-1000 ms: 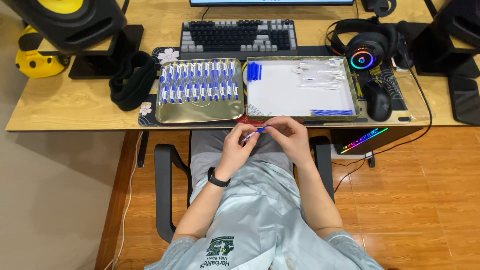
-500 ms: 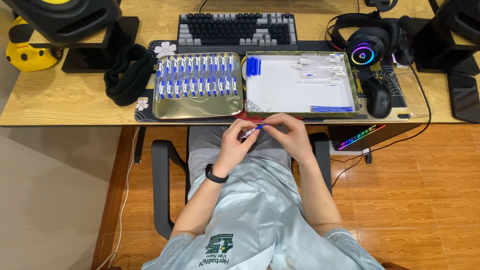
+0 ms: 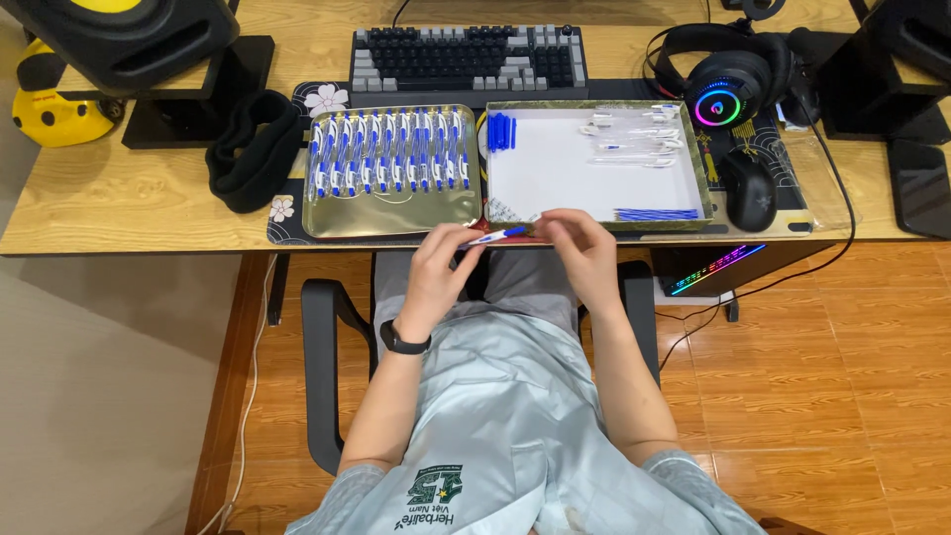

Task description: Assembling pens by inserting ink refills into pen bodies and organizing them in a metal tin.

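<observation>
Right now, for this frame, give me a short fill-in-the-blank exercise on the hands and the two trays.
1. The left hand holds a blue and white ____ by its fingertips.
2. The finished pens lie in a row in the ____-coloured metal tray.
3. The loose blue caps lie in the white tray's far ____ corner.
4. The right hand is ____ the desk's near edge.

Missing words: pen; gold; left; at
</observation>
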